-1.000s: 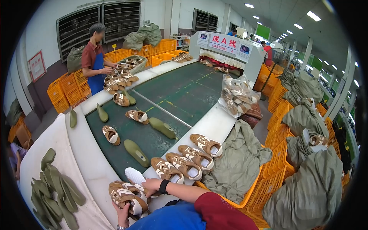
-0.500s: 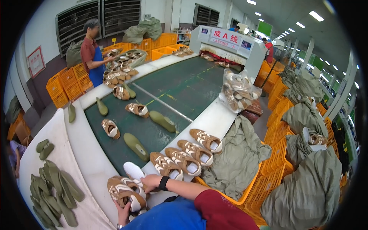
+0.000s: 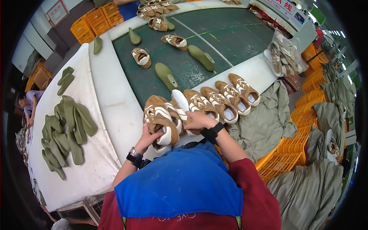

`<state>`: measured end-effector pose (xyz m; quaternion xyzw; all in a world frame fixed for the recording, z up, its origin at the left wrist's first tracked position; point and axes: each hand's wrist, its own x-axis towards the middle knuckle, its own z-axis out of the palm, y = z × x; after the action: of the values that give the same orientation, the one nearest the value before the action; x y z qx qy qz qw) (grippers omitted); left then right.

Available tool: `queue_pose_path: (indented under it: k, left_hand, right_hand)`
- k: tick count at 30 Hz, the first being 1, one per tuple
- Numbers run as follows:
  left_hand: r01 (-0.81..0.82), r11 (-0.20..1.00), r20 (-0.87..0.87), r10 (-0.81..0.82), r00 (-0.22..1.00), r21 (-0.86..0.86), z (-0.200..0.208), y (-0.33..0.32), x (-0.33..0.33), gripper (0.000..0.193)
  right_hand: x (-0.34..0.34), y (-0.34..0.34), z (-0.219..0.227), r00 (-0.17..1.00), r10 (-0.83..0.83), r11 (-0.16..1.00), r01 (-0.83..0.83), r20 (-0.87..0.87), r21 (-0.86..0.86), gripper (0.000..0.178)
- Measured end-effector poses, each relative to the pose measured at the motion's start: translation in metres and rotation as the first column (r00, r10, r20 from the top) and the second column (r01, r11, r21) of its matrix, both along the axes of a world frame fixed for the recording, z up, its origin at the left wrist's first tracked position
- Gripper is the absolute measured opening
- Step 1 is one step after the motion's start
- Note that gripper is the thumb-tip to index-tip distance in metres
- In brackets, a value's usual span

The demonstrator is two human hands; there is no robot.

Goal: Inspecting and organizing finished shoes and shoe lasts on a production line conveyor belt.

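Observation:
My left hand (image 3: 147, 138) is closed around the heel of a brown-and-white sneaker (image 3: 154, 108) on the white table edge. Close against its right side is another sneaker (image 3: 171, 111), partly covered. My right hand (image 3: 200, 121) grips a sneaker tipped on its side, its pale sole (image 3: 179, 100) showing; the hand hides much of that shoe. Further right, several matching sneakers (image 3: 217, 100) stand in a slanted row, toes pointing away from me. Beyond my hands, green shoe lasts (image 3: 166, 75) and single sneakers (image 3: 141, 57) lie on the dark green conveyor belt (image 3: 153, 46).
Several green lasts (image 3: 78, 132) are heaped on a cloth-covered table (image 3: 96, 168) at left. Grey-green cloth (image 3: 264, 119) drapes over orange crates (image 3: 281, 163) at right. A clear bag of sneakers (image 3: 285, 57) rests on the far right edge. Another person (image 3: 32, 101) is at far left.
My view has tilted downward, so the belt and shoes sit higher and further right in it. Both hands still hold sneakers, and my left forearm now shows.

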<state>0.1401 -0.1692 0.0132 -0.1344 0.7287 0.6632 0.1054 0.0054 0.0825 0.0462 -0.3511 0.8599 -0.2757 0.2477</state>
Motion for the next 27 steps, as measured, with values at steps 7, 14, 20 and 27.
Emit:
queue_pose_path:
  k: [7, 14, 20, 27]
  left_hand:
    - [0.099, 0.995, 0.008, -0.099, 0.995, -0.02, 0.004, 0.015, -0.017, 0.077]
    - [0.117, 0.976, 0.025, -0.123, 0.992, 0.183, 0.024, 0.039, -0.041, 0.065]
    - [0.241, 0.969, 0.004, -0.241, 0.97, 0.062, 0.012, 0.024, -0.043, 0.068]
    - [0.262, 0.914, -0.031, -0.285, 0.958, -0.31, 0.048, 0.016, -0.032, 0.088]
  right_hand:
    - [0.004, 0.033, 0.007, 0.909, -0.372, 0.909, 0.397, 0.187, -0.126, 0.053]
    - [-0.017, 0.08, 0.008, 0.686, -0.53, 0.626, 0.713, 0.499, -0.316, 0.031]
    - [-0.028, 0.139, 0.032, 0.558, -0.526, 0.458, 0.822, 0.641, -0.34, 0.026]
    - [-0.042, 0.188, -0.011, 0.536, -0.84, 0.532, 0.777, -0.09, -0.338, 0.025]
